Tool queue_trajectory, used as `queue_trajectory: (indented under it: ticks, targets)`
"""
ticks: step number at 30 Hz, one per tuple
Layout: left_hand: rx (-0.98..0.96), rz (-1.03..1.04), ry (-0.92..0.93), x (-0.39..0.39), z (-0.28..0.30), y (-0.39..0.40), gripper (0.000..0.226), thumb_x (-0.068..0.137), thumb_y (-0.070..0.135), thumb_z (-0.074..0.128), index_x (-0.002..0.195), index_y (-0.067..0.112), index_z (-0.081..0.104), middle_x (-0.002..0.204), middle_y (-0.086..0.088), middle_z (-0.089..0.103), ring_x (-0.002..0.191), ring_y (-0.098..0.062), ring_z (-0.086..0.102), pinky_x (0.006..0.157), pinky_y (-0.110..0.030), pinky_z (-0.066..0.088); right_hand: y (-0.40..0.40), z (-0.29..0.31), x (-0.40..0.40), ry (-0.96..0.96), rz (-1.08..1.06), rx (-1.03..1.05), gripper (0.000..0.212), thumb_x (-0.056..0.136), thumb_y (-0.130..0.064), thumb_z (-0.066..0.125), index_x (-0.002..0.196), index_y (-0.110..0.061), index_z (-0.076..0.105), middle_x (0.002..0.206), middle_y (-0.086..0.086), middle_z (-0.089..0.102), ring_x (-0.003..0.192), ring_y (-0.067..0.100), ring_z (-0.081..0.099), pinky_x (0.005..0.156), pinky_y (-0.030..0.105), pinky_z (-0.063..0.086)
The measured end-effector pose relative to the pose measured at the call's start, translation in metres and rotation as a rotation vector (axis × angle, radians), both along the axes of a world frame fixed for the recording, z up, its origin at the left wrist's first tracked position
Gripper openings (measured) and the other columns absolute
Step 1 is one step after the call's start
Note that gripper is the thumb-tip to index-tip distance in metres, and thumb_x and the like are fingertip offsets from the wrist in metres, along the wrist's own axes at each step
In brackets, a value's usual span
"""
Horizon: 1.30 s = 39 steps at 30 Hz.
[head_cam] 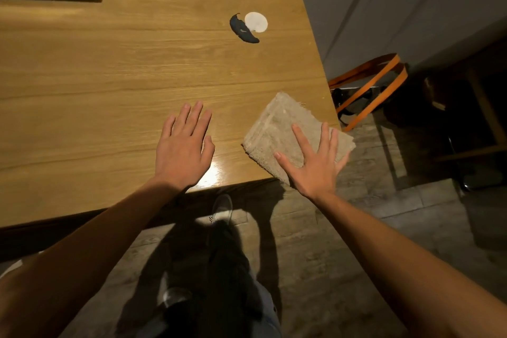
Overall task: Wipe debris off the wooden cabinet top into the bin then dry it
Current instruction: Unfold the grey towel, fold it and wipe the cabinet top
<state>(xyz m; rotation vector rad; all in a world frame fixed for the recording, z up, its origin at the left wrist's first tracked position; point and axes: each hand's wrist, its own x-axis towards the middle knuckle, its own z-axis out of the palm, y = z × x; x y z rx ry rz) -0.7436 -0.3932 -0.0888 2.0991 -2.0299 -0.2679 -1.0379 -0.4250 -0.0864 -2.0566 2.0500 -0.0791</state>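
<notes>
The counter (109, 63) ran off the left edge of the frame, and a dark shadow covered its upper-left corner. The folded cloth (277, 126) lay partly hidden under the right hand (315, 162). Right of the counter, the orange-strapped object (367, 85) sank into darkness, its form unclear. Both forearms were cut off by the lower edge.

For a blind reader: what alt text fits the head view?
A person's right hand presses flat on a beige cloth at the corner of a wooden cabinet top, the left hand flat beside it. Farther back lie a dark scrap and a white disc.
</notes>
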Motion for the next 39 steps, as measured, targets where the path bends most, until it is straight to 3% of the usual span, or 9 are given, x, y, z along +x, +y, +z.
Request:
queue_trajectory:
  ticks: [5, 12, 16, 22, 26, 28, 33, 39]
  targets:
    - [-0.016, 0.026, -0.017, -0.002, -0.007, -0.006, 0.063, 0.096, 0.035, 0.033, 0.156, 0.018, 0.033, 0.166, -0.004, 0.026, 0.154, -0.024, 0.019, 0.123, -0.047, 0.016, -0.023, 0.007, -0.008, 0.044, 0.079, 0.054, 0.082, 0.075, -0.101, 0.028, 0.148, -0.071, 0.005, 0.172, 0.000, -0.015, 0.157, 0.025, -0.019, 0.117, 0.073, -0.001]
    - [-0.097, 0.038, -0.022, -0.003, -0.008, -0.026, 0.070, 0.086, 0.034, 0.045, 0.154, 0.017, 0.040, 0.164, -0.008, 0.031, 0.153, -0.027, 0.025, 0.121, -0.052, 0.022, -0.116, 0.015, 0.009, 0.038, 0.107, 0.087, 0.081, 0.074, -0.102, 0.025, 0.146, -0.073, 0.005, 0.172, -0.001, -0.011, 0.158, 0.022, -0.016, 0.119, 0.070, 0.001]
    - [-0.001, -0.001, -0.036, 0.001, -0.004, -0.027, 0.074, 0.089, 0.040, 0.041, 0.158, 0.017, 0.029, 0.166, -0.010, 0.023, 0.154, -0.031, 0.020, 0.121, -0.054, 0.020, -0.171, 0.015, 0.017, 0.042, 0.114, 0.097, 0.082, 0.072, -0.104, 0.023, 0.146, -0.074, 0.005, 0.172, -0.003, -0.009, 0.158, 0.024, -0.013, 0.118, 0.070, 0.006]
    - [-0.008, -0.005, -0.018, 0.000, 0.001, -0.026, 0.070, 0.092, 0.037, 0.043, 0.158, 0.016, 0.030, 0.167, -0.009, 0.021, 0.155, -0.028, 0.015, 0.122, -0.054, 0.017, -0.233, 0.016, 0.040, -0.074, -0.087, 0.087, 0.082, 0.068, -0.106, 0.022, 0.142, -0.075, 0.011, 0.172, -0.002, 0.005, 0.151, 0.036, 0.024, 0.112, 0.060, 0.030]
    - [0.033, 0.015, -0.040, 0.000, 0.000, -0.028, 0.073, 0.087, 0.038, 0.044, 0.157, 0.020, 0.031, 0.167, -0.007, 0.023, 0.155, -0.027, 0.018, 0.121, -0.053, 0.021, -0.219, 0.015, 0.043, -0.064, -0.175, 0.067, 0.076, 0.079, -0.096, 0.016, 0.149, -0.067, 0.012, 0.167, 0.005, 0.020, 0.143, 0.037, 0.037, 0.108, 0.057, 0.035]
    - [0.010, 0.017, -0.051, -0.002, -0.002, -0.027, 0.073, 0.086, 0.037, 0.044, 0.156, 0.019, 0.035, 0.166, -0.007, 0.025, 0.154, -0.027, 0.020, 0.121, -0.053, 0.022, -0.199, 0.013, 0.039, -0.058, -0.221, 0.062, 0.076, 0.084, -0.091, 0.013, 0.154, -0.060, 0.011, 0.167, 0.008, 0.020, 0.145, 0.038, 0.034, 0.113, 0.057, 0.031]
    - [0.045, 0.026, -0.011, -0.003, -0.004, -0.024, 0.071, 0.091, 0.041, 0.038, 0.158, 0.022, 0.029, 0.169, -0.002, 0.018, 0.156, -0.022, 0.010, 0.124, -0.051, 0.014, -0.122, 0.010, 0.032, 0.018, -0.243, 0.057, 0.071, 0.092, -0.083, 0.012, 0.157, -0.055, 0.005, 0.171, 0.016, -0.004, 0.158, 0.036, -0.005, 0.124, 0.062, 0.000]
    - [0.103, 0.000, -0.026, -0.007, 0.006, -0.016, 0.065, 0.101, 0.040, 0.024, 0.161, 0.019, 0.015, 0.170, -0.005, 0.008, 0.157, -0.024, 0.002, 0.126, -0.048, 0.007, -0.048, 0.005, 0.039, 0.019, -0.235, 0.038, 0.070, 0.093, -0.082, 0.011, 0.158, -0.055, 0.004, 0.170, 0.019, -0.012, 0.156, 0.036, -0.016, 0.121, 0.067, -0.006]
